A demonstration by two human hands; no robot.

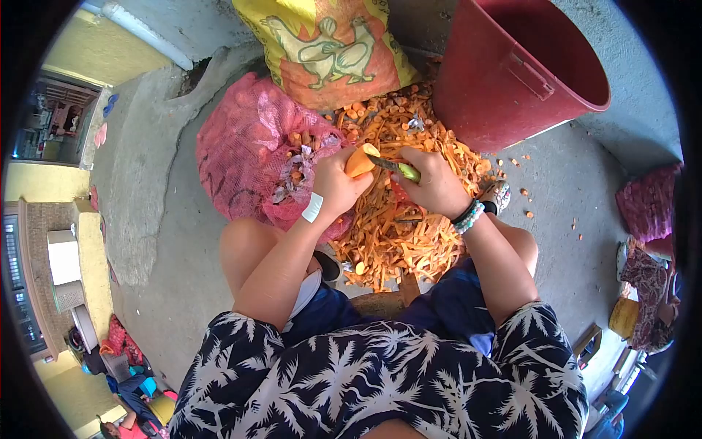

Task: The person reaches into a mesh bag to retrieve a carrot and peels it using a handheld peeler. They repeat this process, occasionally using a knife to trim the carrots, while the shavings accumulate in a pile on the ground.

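Concrete floor [183, 241], peel heap [398, 219] at centre. Left hand [338, 183]: fingers closed round orange root [360, 161] above heap; firm, likely slippery where pared, best gripped at unpeeled end. Right hand [437, 183]: fingers clenched on knife [395, 168], blade touching root.
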